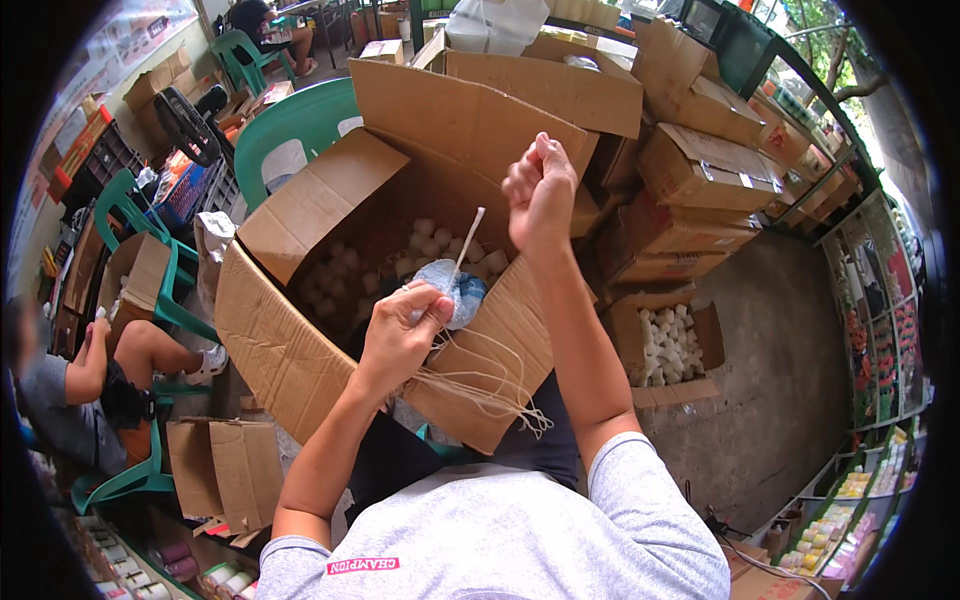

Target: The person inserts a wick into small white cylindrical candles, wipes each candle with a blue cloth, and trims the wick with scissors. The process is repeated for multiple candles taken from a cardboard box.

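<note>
My left hand (403,335) is closed beside a crumpled pale-blue cloth-like bundle (455,290), gripping its near side over the big open carton (300,345). A stiff white cord (468,240) sticks up out of the bundle. My right hand (542,190) is raised to the right of it, fingers pinched together; whatever they hold, if anything, cannot be made out. Loose off-white strings (485,380) lie across the carton's near flap, just below my left hand. Inside the carton are several small white cylindrical pieces (430,243), partly hidden by the bundle.
To the right, a smaller carton (712,335) holds more white pieces (668,345). Stacked cartons (690,200) stand beyond it. Green plastic chairs (290,125) are at the left, where another person (75,390) sits. An open carton (228,470) stands on the floor near that person.
</note>
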The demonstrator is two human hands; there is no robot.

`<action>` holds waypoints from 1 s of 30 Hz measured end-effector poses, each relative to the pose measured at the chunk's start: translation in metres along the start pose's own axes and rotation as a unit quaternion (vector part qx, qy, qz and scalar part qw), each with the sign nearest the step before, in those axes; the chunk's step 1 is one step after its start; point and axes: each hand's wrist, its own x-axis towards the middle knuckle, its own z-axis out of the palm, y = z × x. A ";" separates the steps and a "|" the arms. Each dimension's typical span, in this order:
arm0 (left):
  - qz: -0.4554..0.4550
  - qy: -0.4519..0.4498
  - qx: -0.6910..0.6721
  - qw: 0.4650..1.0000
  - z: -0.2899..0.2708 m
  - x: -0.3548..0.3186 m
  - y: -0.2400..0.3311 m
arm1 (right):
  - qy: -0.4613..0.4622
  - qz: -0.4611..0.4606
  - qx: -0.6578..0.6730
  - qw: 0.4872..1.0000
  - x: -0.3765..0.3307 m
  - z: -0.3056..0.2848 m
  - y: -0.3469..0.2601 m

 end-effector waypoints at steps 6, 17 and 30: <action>0.024 0.040 0.074 0.996 -0.002 0.001 0.001 | -0.087 0.203 -0.242 0.945 -0.068 -0.020 0.004; 0.025 0.026 0.098 0.995 -0.004 -0.009 0.009 | -0.089 0.124 -0.004 0.988 -0.083 0.008 0.005; 0.040 -0.021 -0.030 0.999 -0.009 -0.034 0.050 | -0.188 0.124 0.143 0.964 -0.107 0.032 -0.019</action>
